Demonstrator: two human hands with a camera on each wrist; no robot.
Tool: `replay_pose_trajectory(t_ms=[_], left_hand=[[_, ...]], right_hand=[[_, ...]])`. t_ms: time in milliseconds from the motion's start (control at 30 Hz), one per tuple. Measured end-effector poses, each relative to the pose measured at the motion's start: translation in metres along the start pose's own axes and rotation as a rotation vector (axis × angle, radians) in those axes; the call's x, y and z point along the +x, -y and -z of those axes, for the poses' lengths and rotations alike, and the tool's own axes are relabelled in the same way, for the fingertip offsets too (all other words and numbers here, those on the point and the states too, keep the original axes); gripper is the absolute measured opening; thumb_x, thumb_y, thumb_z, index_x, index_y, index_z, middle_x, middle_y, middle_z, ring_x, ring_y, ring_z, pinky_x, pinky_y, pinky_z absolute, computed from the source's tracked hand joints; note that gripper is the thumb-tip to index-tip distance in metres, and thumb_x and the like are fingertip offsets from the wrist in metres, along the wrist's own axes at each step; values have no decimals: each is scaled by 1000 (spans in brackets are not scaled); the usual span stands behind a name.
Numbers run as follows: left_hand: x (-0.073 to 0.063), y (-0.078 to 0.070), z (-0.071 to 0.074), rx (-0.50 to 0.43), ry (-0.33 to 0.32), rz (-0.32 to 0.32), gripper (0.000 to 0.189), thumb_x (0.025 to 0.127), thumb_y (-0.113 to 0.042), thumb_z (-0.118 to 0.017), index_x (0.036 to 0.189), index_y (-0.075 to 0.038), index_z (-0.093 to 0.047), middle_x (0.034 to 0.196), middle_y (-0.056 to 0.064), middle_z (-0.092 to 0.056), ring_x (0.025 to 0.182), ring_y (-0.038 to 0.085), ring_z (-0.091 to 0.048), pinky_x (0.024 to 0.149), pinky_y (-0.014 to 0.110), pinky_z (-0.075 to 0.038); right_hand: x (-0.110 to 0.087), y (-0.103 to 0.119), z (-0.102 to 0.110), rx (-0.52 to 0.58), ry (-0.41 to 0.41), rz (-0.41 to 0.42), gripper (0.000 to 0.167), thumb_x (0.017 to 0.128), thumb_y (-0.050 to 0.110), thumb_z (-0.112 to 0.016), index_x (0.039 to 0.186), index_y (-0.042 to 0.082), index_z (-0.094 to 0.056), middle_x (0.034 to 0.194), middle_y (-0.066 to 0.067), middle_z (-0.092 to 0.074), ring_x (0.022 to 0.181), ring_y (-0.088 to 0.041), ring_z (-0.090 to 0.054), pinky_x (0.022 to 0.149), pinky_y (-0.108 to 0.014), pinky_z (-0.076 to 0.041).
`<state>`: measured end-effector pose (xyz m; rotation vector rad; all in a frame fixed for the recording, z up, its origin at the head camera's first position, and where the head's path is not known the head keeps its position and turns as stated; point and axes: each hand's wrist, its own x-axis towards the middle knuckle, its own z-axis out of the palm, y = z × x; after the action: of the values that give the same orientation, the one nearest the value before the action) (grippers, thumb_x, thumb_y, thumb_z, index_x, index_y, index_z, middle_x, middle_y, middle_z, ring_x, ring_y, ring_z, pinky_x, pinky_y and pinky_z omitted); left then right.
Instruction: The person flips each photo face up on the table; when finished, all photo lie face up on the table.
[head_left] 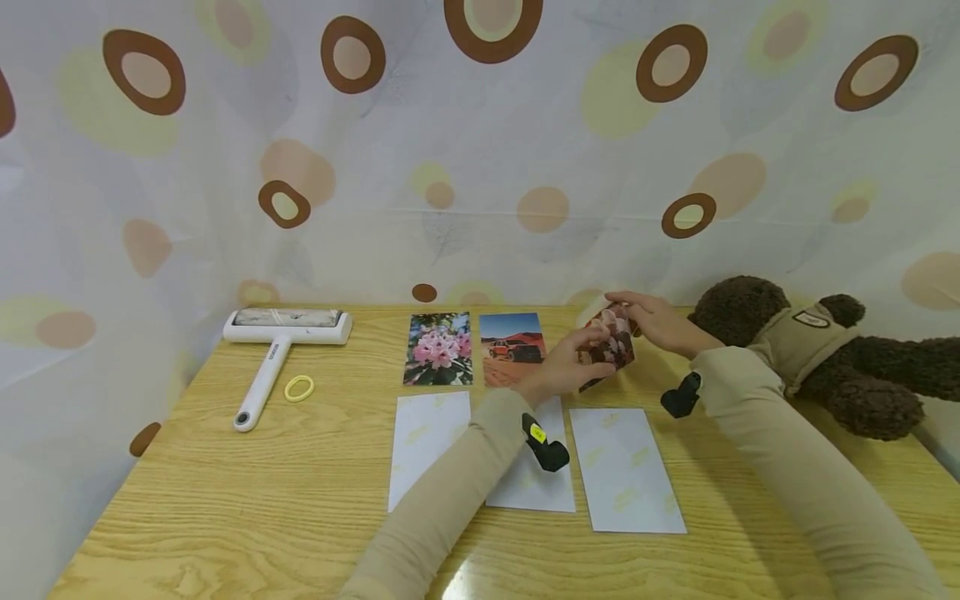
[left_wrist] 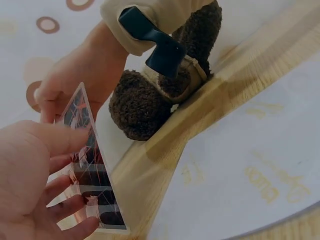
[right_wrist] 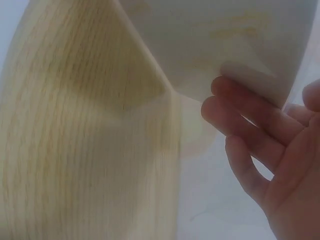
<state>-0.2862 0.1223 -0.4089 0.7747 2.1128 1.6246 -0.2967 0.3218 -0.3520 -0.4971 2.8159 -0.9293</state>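
Nearby, 2 photos (head_left: 472, 348), lint roller (head_left: 279, 340), teddy bear (head_left: 817, 350) surround the held photo (head_left: 611, 346).

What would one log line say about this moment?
left hand: holds photo | right hand: holds same photo's top edge | photo: lifted above table | nearby: teddy bear, two photos lying flat

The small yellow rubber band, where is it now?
In the head view, the small yellow rubber band lies on the wooden table's left part, just right of the white lint roller's handle.

Lint roller (head_left: 281, 333) far left on table (head_left: 225, 500); two photos (head_left: 474, 348) centre, three sheets (head_left: 626, 471) before them; plush toy (head_left: 825, 354) right.
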Motion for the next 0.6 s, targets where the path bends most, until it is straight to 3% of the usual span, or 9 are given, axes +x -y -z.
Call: replay_pose_trajectory(t_ms=[100, 200, 267, 333, 367, 433, 500, 600], left_hand=[[3, 2, -3, 113, 22, -36, 49, 97, -12, -56, 144, -10, -44, 154, 7, -33, 135, 24, -40, 103, 33, -42], [5, 3, -4, 290, 41, -77, 48, 98, -11, -53, 144, -8, -42, 155, 9, -31, 138, 24, -37, 104, 31, -40], [5, 2, -5, 416, 44, -97, 48, 97, -10, -54, 144, -7, -42, 155, 12, -31, 139, 26, -35, 107, 32, -38], [3, 1, -6, 543, 50, -104, 48, 97, -11, -54, 143, -6, -41, 155, 13, -30, 142, 28, -31, 112, 35, -32], [2, 0, -6, 602, 55, -101, 49, 97, -12, -54, 143, -6, -41, 155, 13, -29, 143, 28, -29, 114, 35, -31], [0, -3, -8, 722, 62, -88, 50, 96, -13, -54, 144, -7, -40, 156, 12, -28, 144, 27, -28, 115, 35, -29], [-1, -4, -9, 814, 62, -59, 50, 97, -16, -53, 144, -8, -40, 156, 9, -29, 144, 24, -28, 115, 36, -30], [-2, -3, -12, 902, 37, -36, 46, 97, -18, -53, 142, -12, -46, 154, 4, -35, 142, 20, -32, 112, 37, -33]], right_hand=[[-2, -1, 0, 2, 6, -5, 49, 106, 21, -27, 149, -2, -29, 134, -31, -47, 99, -42, -55, 82, -50, -47], [-1, -1, -1, -54, 8, 14, 53, 104, 24, -41, 148, -4, -30, 132, -32, -49, 105, -48, -55, 85, -54, -48], [0, -4, -2, -95, 13, 28, 57, 101, 24, -49, 147, -4, -31, 129, -31, -53, 101, -44, -58, 83, -52, -49], [1, -7, -2, -143, 19, 38, 61, 98, 25, -56, 147, -3, -33, 111, -26, -62, 87, -35, -61, 75, -44, -50], [1, -10, -3, -154, 25, 41, 63, 96, 23, -59, 147, -3, -33, 98, -23, -63, 77, -29, -58, 69, -39, -47], [2, -14, -3, -173, 37, 48, 67, 93, 22, -64, 147, -3, -33, 97, -21, -64, 70, -20, -50, 63, -33, -41], [3, -19, -4, -175, 48, 52, 70, 91, 22, -67, 146, -4, -33, 102, -23, -64, 68, -17, -48, 61, -31, -40], [2, -23, -5, -178, 61, 57, 72, 90, 22, -68, 146, -6, -32, 133, -28, -52, 80, -21, -56, 67, -33, -44]])
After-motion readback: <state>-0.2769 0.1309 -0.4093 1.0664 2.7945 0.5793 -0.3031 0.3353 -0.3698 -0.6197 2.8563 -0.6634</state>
